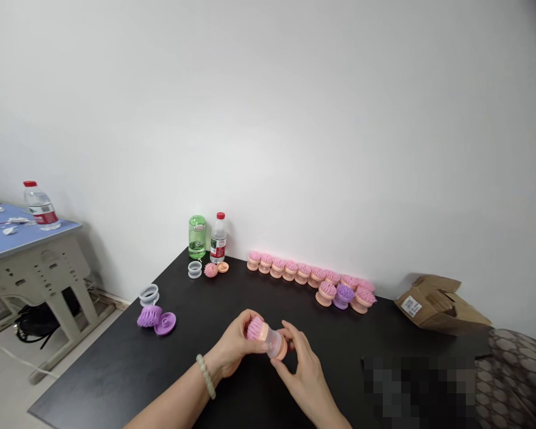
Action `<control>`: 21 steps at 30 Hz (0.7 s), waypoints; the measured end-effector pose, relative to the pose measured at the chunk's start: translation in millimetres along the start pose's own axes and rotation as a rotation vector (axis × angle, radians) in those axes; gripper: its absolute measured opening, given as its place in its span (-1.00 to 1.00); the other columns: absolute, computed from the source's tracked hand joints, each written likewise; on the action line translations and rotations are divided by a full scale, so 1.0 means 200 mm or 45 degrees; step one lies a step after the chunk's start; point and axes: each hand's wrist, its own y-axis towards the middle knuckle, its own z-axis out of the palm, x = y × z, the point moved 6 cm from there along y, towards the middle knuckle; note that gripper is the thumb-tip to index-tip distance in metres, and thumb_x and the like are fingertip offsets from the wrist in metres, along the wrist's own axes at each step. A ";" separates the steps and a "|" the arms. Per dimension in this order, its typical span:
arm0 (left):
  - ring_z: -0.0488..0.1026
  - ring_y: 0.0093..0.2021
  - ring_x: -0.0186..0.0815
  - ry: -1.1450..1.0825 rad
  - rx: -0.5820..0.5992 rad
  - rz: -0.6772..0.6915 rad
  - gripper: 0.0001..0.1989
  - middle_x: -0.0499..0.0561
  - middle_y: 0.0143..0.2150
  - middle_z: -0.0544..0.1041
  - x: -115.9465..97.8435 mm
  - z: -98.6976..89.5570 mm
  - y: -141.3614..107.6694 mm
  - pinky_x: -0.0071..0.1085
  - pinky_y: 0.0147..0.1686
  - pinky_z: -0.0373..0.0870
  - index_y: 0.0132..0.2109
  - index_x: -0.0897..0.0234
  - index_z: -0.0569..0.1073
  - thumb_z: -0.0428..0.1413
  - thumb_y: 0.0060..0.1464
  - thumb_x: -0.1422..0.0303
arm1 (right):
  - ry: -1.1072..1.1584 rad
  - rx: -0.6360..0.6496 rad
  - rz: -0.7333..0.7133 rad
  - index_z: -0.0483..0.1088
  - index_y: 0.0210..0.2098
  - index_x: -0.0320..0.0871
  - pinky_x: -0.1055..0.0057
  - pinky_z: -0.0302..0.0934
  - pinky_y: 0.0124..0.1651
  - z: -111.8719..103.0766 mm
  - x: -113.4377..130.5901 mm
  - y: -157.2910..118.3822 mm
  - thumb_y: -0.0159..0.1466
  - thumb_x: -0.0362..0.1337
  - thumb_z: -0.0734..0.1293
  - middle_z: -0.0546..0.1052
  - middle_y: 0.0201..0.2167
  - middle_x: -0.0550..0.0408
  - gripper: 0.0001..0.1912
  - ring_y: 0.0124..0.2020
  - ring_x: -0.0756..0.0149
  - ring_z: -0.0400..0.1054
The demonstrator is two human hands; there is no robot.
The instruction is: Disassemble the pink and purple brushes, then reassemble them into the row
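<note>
Above the black table, both hands hold a pink scalp brush [274, 343] lying tilted. My left hand [239, 342] is wrapped round its bristled pink head. At the other end, the fingers and thumb of my right hand [301, 360] grip the peach base, and a translucent section shows between the hands. To the left lie a purple bristle head [149, 316], a purple round disc [165, 323] and a clear ring [149, 295]. Farther back are another clear ring [195, 270], a pink bristle head [211, 270] and a peach disc [223, 267].
Along the wall stands a row of pink scalp brushes [290, 270], with a purple one [343, 296] in front. A green container [197, 237] and water bottle [218, 238] stand at the back left. A cardboard box [442, 304] sits right. A blue desk [31, 238] is far left.
</note>
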 end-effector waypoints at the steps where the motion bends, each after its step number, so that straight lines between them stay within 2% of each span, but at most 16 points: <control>1: 0.34 -0.32 -0.38 0.004 0.001 -0.020 -0.40 -0.10 -0.31 0.43 0.01 0.00 0.00 -0.48 -0.33 0.25 -0.20 0.27 0.40 0.50 -0.43 0.36 | 0.041 -0.006 0.026 0.18 0.22 -0.05 0.20 0.44 0.00 0.00 0.00 0.00 0.17 -0.33 0.32 0.53 -0.07 0.02 -0.38 -0.12 0.17 0.51; 6: 0.33 -0.33 -0.38 0.055 0.020 -0.060 -0.45 -0.10 -0.33 0.43 0.01 0.01 -0.01 -0.50 -0.34 0.20 -0.20 0.26 0.41 0.47 -0.38 0.37 | 0.289 -0.055 0.192 0.22 0.20 -0.06 0.25 0.46 0.00 -0.01 -0.04 0.00 0.16 -0.27 0.37 0.55 -0.05 0.01 -0.38 -0.09 0.18 0.54; 10: 0.31 -0.35 -0.39 0.139 0.057 -0.019 -0.50 -0.11 -0.36 0.43 -0.01 0.02 -0.01 -0.50 -0.35 0.18 -0.22 0.27 0.45 0.46 -0.36 0.38 | 0.257 -0.071 0.221 0.36 0.09 -0.05 0.22 0.46 0.00 -0.03 -0.05 0.00 0.08 -0.29 0.44 0.60 -0.07 0.03 -0.43 -0.10 0.15 0.55; 14: 0.32 -0.37 -0.39 0.197 0.079 -0.031 -0.50 -0.10 -0.38 0.45 -0.02 0.02 -0.01 -0.50 -0.36 0.19 -0.21 0.28 0.47 0.46 -0.38 0.41 | 0.178 -0.015 0.166 0.49 -0.05 -0.01 0.23 0.46 -0.03 -0.05 -0.01 0.01 0.05 -0.32 0.46 0.63 -0.10 0.07 -0.56 -0.15 0.14 0.55; 16: 0.33 -0.38 -0.39 0.184 0.097 -0.041 -0.50 -0.10 -0.38 0.47 -0.02 0.02 -0.01 -0.50 -0.38 0.21 -0.22 0.29 0.49 0.46 -0.39 0.42 | 0.169 0.007 0.119 0.51 -0.02 0.01 0.22 0.46 -0.01 -0.06 0.02 0.01 0.09 -0.30 0.45 0.62 -0.06 0.07 -0.58 -0.15 0.14 0.55; 21: 0.41 -0.40 -0.40 0.007 0.109 -0.108 -0.49 -0.08 -0.39 0.50 -0.01 0.03 -0.02 -0.50 -0.36 0.33 -0.24 0.31 0.49 0.49 -0.43 0.43 | 0.148 0.005 -0.076 0.51 0.04 0.04 0.15 0.42 0.10 -0.09 0.08 0.01 0.22 -0.20 0.43 0.59 0.03 0.03 -0.63 0.03 0.06 0.50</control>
